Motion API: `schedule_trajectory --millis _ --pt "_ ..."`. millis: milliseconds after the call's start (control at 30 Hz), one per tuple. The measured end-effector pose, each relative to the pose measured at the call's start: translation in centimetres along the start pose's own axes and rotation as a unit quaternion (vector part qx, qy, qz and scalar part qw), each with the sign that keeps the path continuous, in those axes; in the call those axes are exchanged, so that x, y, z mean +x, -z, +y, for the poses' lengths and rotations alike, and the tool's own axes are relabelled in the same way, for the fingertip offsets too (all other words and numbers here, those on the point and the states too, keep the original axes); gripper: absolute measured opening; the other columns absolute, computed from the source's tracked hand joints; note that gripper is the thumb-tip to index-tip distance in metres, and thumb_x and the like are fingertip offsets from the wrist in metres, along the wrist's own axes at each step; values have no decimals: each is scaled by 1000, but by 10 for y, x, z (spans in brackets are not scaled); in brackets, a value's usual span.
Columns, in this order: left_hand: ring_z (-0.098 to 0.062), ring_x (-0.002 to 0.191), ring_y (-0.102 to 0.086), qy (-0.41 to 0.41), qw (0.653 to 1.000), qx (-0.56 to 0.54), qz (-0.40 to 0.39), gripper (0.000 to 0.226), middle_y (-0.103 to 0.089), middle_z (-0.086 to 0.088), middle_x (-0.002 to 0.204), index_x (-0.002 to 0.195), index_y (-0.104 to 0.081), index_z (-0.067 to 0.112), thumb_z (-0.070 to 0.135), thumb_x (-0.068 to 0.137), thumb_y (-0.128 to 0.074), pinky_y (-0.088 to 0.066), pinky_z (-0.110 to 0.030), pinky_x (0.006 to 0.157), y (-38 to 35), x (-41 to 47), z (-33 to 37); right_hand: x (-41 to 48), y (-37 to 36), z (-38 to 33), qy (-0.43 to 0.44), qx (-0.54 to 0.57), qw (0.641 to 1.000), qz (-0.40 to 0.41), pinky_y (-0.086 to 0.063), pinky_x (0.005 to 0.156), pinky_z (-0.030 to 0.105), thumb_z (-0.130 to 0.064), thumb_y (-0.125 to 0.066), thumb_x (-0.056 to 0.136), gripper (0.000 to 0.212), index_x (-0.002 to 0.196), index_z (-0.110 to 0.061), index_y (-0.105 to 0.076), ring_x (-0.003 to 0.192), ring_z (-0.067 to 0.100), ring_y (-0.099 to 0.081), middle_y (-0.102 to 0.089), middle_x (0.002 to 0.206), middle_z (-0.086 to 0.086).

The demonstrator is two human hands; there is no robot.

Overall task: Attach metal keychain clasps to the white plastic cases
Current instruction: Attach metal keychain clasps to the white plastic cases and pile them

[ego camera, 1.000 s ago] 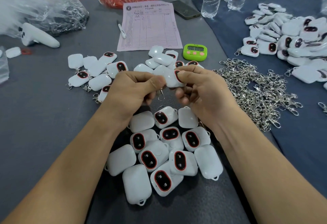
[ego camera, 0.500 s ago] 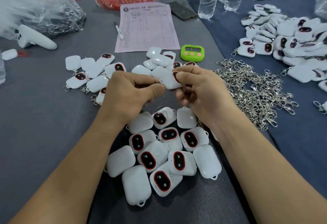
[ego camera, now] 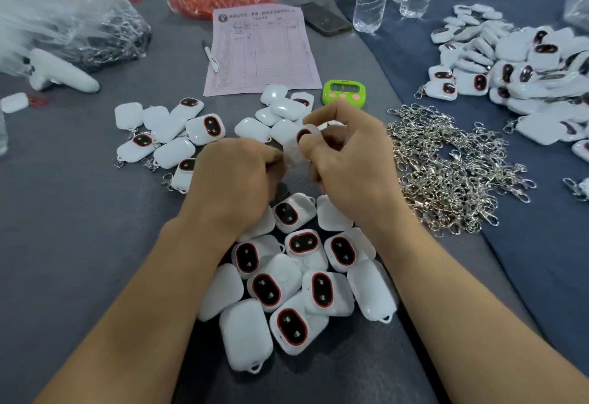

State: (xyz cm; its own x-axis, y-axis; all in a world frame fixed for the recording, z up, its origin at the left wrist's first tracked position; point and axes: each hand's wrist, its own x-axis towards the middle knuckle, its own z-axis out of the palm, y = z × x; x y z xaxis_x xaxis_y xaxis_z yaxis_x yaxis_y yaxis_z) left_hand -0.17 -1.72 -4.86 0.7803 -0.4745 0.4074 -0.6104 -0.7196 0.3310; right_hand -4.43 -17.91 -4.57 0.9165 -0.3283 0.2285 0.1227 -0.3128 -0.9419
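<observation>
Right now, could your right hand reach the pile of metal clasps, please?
Probably yes: the clasp pile lies beside the right hand, nothing between, though it holds a white case.

Glossy white plastic cases (ego camera: 288, 292), shiny metal clasps (ego camera: 452, 177), matt grey cloth (ego camera: 70, 228), pink paper sheet (ego camera: 264, 49)

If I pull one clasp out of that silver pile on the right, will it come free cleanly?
Probably not: the clasp pile looks interlocked, hooks and rings overlapping, so neighbours likely drag along. Linked metal pieces should hang floppy and seem unlikely to roll.
</observation>
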Motion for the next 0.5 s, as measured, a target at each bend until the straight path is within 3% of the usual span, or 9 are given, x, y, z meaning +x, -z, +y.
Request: schedule_trajectory --millis 67,167,267,333,433,500 --pt "-20 57 -57 34 997 -65 -10 25 -67 -2 62 74 -76 18 31 89 -61 -48 -37 59 -2 1 0 1 0 0 -25 39 999 1 -44 45 31 -11 -66 95 7 92 -17 -65 47 25 -56 -66 60 3" --pt "-1 47 -49 123 962 -243 -21 20 -62 13 52 70 -74 27 20 89 -73 -42 -19 53 -5 3 0 8 3 -3 -169 203 965 -13 -40 38 24 -1 -62 96 8 94 -9 -63 43 17 -54 -64 67 13" --pt "-7 47 -43 189 898 -396 -35 16 -53 11 48 80 -78 21 14 92 -71 -40 -16 50 -2 7 4 11 4 -2 -249 317 914 -35 -39 38 19 -1 -56 100 11 95 -9 -63 43 11 -54 -67 63 7" --pt "-12 48 -40 188 872 -448 -55 30 -49 5 49 68 -75 23 13 95 -67 -39 -18 49 1 8 5 11 4 -2 -265 353 896 -48 -39 39 18 -3 -54 101 13 95 -9 -64 44 10 -54 -67 65 5" --pt "-12 47 -38 181 875 -447 -48 38 -48 4 48 61 -76 27 12 94 -67 -37 -19 48 3 7 5 10 4 -3 -261 348 899 -50 -39 39 18 -3 -55 100 12 96 -9 -65 44 9 -54 -67 69 7" --pt "-8 48 -42 173 916 -362 -9 22 -52 8 49 70 -80 23 15 90 -73 -39 -20 48 2 6 2 9 3 -3 -231 309 922 -36 -39 39 20 -2 -59 98 9 96 -9 -65 44 12 -54 -67 67 9"
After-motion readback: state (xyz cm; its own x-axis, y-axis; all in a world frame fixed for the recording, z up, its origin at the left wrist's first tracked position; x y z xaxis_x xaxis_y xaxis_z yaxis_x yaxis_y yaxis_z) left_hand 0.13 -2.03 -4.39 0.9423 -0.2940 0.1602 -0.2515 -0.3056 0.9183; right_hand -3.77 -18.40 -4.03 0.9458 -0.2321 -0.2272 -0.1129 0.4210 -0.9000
